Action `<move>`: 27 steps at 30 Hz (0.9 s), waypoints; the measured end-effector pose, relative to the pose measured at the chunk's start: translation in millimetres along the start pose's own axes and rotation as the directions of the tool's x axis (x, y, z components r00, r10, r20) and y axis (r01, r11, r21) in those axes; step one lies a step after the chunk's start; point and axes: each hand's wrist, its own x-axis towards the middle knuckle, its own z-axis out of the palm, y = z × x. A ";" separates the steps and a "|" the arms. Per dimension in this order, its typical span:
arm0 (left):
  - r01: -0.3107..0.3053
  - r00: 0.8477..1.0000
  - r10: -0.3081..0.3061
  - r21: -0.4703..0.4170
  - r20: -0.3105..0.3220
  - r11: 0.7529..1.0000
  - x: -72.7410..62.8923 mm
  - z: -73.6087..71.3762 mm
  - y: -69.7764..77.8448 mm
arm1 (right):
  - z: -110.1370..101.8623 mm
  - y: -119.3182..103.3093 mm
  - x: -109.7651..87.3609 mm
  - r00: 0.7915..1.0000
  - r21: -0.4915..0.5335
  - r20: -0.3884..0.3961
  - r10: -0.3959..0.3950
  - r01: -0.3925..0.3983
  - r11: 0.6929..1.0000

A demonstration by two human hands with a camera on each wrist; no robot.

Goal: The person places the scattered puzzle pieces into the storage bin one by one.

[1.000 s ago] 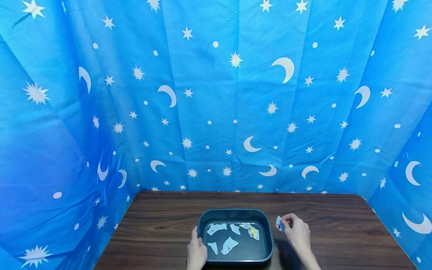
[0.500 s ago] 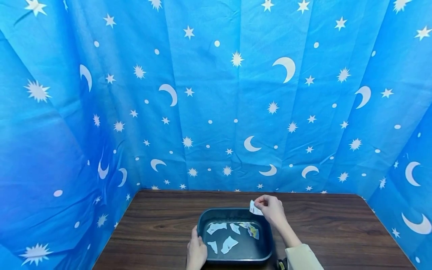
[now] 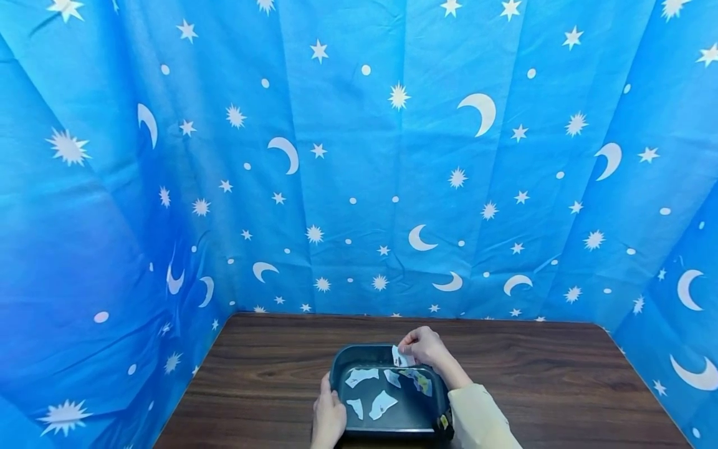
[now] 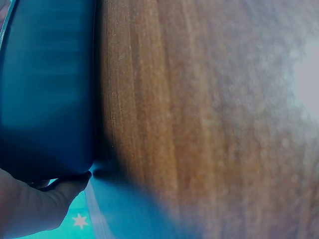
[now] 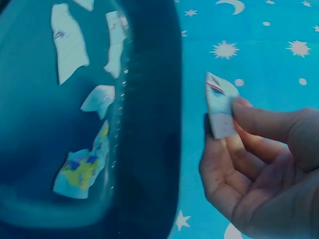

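Note:
A dark rectangular baking pan [image 3: 401,430] lies on the table, with several torn, printed paper pieces flat on its bottom. One of these paper pieces [image 5: 79,177] carries a yellow and blue print; a mostly white paper piece [image 3: 382,405] lies nearer the front. My left hand [image 3: 328,416] grips the pan's left side, fingers along the outer wall. Over the pan's far rim, my right hand [image 3: 425,347] pinches another paper piece [image 5: 219,107] between thumb and fingers. That piece is white with a small red and dark mark.
The brown wooden table [image 3: 269,368] extends to both sides of the pan. Behind it and along the sides hangs a blue curtain [image 3: 359,162] with white stars and moons. A pale sleeve [image 3: 479,418] and a dark wrist strap [image 3: 444,423] overlap the pan's right side.
My right hand has moved leftward from beside the pan to over its far rim, carrying the paper piece. The left hand keeps its place on the pan.

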 end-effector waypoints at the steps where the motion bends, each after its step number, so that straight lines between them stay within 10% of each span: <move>1: 0.003 1.000 -0.003 0.001 0.002 1.000 0.2 0.5 0.0 | 0.8 1.8 -0.4 1.000 -0.029 0.021 -0.005 0.006 1.000; 14: 0.013 1.000 -0.013 0.002 0.014 1.000 0.6 0.6 1.7 | 12.3 16.4 -10.0 0.999 -0.373 0.030 -0.029 0.038 0.927; 27: -0.024 1.000 0.024 -0.011 -0.020 1.000 -1.1 0.6 1.1 | 26.7 22.7 -20.9 0.974 -0.455 0.200 0.108 -0.006 0.891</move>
